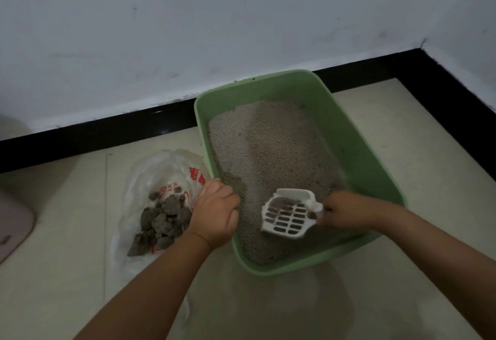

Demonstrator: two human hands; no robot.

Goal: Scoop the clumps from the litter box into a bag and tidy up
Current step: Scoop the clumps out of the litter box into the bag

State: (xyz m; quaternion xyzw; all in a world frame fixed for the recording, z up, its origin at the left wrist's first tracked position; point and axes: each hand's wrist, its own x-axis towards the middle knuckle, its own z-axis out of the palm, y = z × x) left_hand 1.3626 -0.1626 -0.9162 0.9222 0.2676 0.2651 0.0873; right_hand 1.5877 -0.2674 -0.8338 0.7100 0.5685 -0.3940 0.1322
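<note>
— Left hand (214, 212) first: why is it curled over the near-left rim of the litter box (357, 135)?

— To steady the green tray, I'd say, fingers wrapped on the edge. And the bag (161, 167) lies open on the floor just left of it, so each load travels a short way; dark clumps (163, 218) are already piled inside.

— And further right?

— The white scoop (288, 214) sits low over the litter, a few dark bits on its slots. Right hand (346, 209) grips its handle, fingers closed round it, likely sifting.
</note>
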